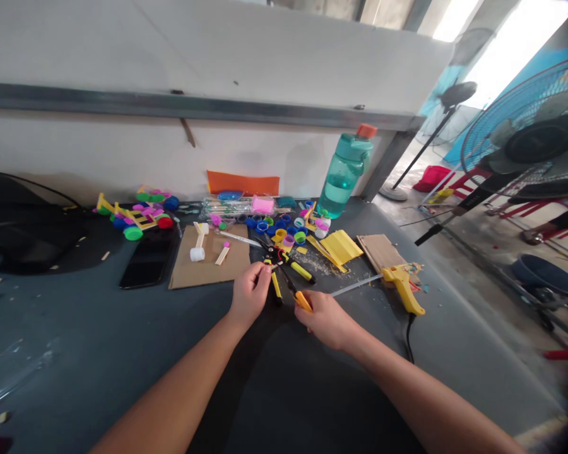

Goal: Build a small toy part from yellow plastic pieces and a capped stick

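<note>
My left hand (252, 291) is closed in a pinch on a small pale piece, too small to name. My right hand (325, 317) is wrapped around the orange-yellow handle of a utility knife (303, 301), its dark blade pointing up and left toward my left fingertips. Just beyond both hands lie pliers (300, 270) with yellow and black handles. Left of them, a cardboard sheet (182, 268) bears short sticks (222, 253) and a white roll-shaped piece (197, 254). Several coloured bottle caps (280, 234) are scattered behind the pliers.
A yellow glue gun (404, 289) lies at the right by a cardboard piece (381, 252), its cord running off the front. Yellow folded card (341, 247), a teal water bottle (341, 176), a black phone (147, 260) and small toy cars (139, 214) stand around. A fan (532, 139) is beyond the table.
</note>
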Demonstrator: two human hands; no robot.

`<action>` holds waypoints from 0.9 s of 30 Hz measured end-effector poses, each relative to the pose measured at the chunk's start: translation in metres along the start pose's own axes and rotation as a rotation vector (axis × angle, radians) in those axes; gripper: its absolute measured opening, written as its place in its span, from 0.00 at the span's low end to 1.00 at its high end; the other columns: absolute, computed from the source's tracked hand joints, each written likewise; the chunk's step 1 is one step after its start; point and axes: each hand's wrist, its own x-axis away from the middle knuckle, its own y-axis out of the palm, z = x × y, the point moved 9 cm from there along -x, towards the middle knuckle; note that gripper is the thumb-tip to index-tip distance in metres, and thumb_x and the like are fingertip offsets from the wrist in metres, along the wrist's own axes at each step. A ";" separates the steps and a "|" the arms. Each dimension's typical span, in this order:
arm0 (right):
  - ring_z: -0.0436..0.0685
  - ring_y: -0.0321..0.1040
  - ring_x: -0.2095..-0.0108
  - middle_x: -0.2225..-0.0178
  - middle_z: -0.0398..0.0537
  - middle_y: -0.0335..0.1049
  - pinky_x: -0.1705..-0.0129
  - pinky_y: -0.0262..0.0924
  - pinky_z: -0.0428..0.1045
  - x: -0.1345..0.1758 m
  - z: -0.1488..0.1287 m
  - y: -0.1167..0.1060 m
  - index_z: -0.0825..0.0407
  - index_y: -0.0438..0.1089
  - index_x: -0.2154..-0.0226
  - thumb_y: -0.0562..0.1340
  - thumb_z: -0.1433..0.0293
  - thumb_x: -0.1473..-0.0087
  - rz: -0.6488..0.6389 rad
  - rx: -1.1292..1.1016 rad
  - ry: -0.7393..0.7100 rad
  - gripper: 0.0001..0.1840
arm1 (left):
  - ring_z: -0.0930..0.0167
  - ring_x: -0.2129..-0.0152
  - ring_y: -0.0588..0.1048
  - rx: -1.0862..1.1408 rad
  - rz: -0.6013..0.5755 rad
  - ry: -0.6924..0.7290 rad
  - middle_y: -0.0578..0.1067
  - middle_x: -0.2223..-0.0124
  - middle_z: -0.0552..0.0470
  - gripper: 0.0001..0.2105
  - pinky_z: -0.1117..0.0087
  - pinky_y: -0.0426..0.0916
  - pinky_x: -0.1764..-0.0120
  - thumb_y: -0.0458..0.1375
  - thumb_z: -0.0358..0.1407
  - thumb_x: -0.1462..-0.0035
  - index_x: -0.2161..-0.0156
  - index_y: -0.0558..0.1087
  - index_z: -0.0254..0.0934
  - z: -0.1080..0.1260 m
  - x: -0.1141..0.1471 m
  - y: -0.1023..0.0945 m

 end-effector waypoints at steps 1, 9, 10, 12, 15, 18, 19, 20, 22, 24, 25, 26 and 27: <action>0.49 0.58 0.80 0.82 0.42 0.62 0.77 0.45 0.45 -0.001 0.004 0.004 0.51 0.61 0.76 0.56 0.71 0.51 -0.036 -0.071 0.015 0.04 | 0.75 0.80 0.59 0.001 -0.007 0.005 0.58 0.79 0.58 0.15 0.74 0.54 0.75 0.48 0.39 0.39 0.77 0.60 0.37 0.001 0.000 0.001; 0.46 0.58 0.84 0.82 0.38 0.60 0.81 0.55 0.43 -0.004 0.013 0.017 0.51 0.59 0.75 0.57 0.70 0.55 -0.183 -0.467 0.103 0.03 | 0.75 0.81 0.57 0.052 -0.070 0.019 0.57 0.78 0.58 0.13 0.74 0.53 0.76 0.51 0.39 0.41 0.76 0.61 0.37 0.001 0.000 0.008; 0.46 0.58 0.84 0.81 0.37 0.60 0.81 0.55 0.43 -0.004 0.011 0.017 0.51 0.59 0.75 0.57 0.70 0.55 -0.190 -0.478 0.098 0.03 | 0.75 0.81 0.57 0.057 -0.072 0.019 0.57 0.78 0.58 0.13 0.74 0.53 0.76 0.51 0.39 0.41 0.76 0.61 0.37 0.001 0.000 0.008; 0.46 0.59 0.83 0.81 0.37 0.60 0.81 0.56 0.43 -0.003 0.009 0.017 0.51 0.60 0.74 0.57 0.70 0.55 -0.205 -0.497 0.081 0.04 | 0.75 0.80 0.57 0.064 -0.084 0.023 0.57 0.78 0.58 0.13 0.74 0.53 0.76 0.51 0.39 0.41 0.76 0.61 0.37 0.001 0.000 0.009; 0.47 0.60 0.83 0.81 0.38 0.61 0.80 0.57 0.43 -0.003 0.010 0.017 0.51 0.60 0.75 0.58 0.69 0.55 -0.217 -0.505 0.068 0.04 | 0.75 0.80 0.57 0.076 -0.111 0.035 0.57 0.77 0.58 0.14 0.74 0.52 0.77 0.50 0.38 0.41 0.77 0.60 0.37 0.002 0.000 0.011; 0.47 0.60 0.83 0.81 0.38 0.61 0.80 0.57 0.43 -0.003 0.011 0.018 0.51 0.59 0.76 0.58 0.69 0.55 -0.224 -0.489 0.058 0.04 | 0.75 0.80 0.57 0.084 -0.138 0.046 0.57 0.77 0.58 0.14 0.73 0.52 0.76 0.50 0.38 0.41 0.77 0.58 0.38 0.003 0.001 0.013; 0.47 0.60 0.83 0.81 0.38 0.61 0.80 0.56 0.43 -0.003 0.011 0.019 0.51 0.59 0.76 0.57 0.70 0.55 -0.226 -0.488 0.054 0.04 | 0.75 0.80 0.57 0.087 -0.143 0.049 0.57 0.77 0.58 0.14 0.73 0.52 0.76 0.50 0.38 0.40 0.77 0.58 0.38 0.004 0.001 0.013; 0.47 0.60 0.83 0.81 0.38 0.61 0.80 0.56 0.43 -0.003 0.011 0.019 0.51 0.60 0.76 0.57 0.70 0.55 -0.229 -0.488 0.050 0.04 | 0.75 0.80 0.57 0.091 -0.147 0.052 0.56 0.77 0.58 0.15 0.73 0.52 0.76 0.49 0.38 0.40 0.77 0.58 0.38 0.004 0.001 0.014; 0.47 0.60 0.82 0.81 0.39 0.62 0.80 0.56 0.43 -0.003 0.011 0.020 0.52 0.60 0.75 0.58 0.70 0.54 -0.235 -0.488 0.045 0.04 | 0.75 0.80 0.56 0.098 -0.162 0.060 0.56 0.78 0.58 0.15 0.73 0.52 0.76 0.49 0.38 0.40 0.78 0.57 0.38 0.004 0.001 0.015; 0.47 0.60 0.82 0.80 0.39 0.62 0.80 0.56 0.43 -0.003 0.010 0.020 0.52 0.60 0.75 0.58 0.70 0.54 -0.238 -0.490 0.048 0.04 | 0.75 0.79 0.56 0.104 -0.180 0.069 0.55 0.78 0.58 0.16 0.73 0.52 0.75 0.49 0.38 0.40 0.78 0.56 0.37 0.005 0.002 0.016; 0.47 0.60 0.82 0.80 0.39 0.62 0.80 0.56 0.44 -0.003 0.010 0.020 0.52 0.60 0.75 0.58 0.70 0.54 -0.241 -0.497 0.051 0.04 | 0.75 0.79 0.56 0.108 -0.185 0.071 0.55 0.78 0.58 0.16 0.73 0.52 0.75 0.49 0.38 0.40 0.78 0.56 0.38 0.005 0.002 0.017; 0.47 0.59 0.82 0.80 0.39 0.61 0.79 0.56 0.44 -0.003 0.009 0.020 0.52 0.60 0.75 0.58 0.70 0.54 -0.245 -0.506 0.055 0.04 | 0.75 0.79 0.56 0.112 -0.189 0.071 0.55 0.78 0.58 0.16 0.73 0.52 0.75 0.49 0.38 0.40 0.78 0.56 0.38 0.005 0.002 0.017; 0.47 0.59 0.82 0.80 0.39 0.61 0.79 0.56 0.44 -0.002 0.008 0.020 0.52 0.60 0.75 0.58 0.70 0.54 -0.248 -0.517 0.058 0.04 | 0.75 0.79 0.55 0.115 -0.190 0.070 0.55 0.78 0.58 0.16 0.73 0.51 0.75 0.49 0.38 0.40 0.78 0.56 0.38 0.005 0.001 0.017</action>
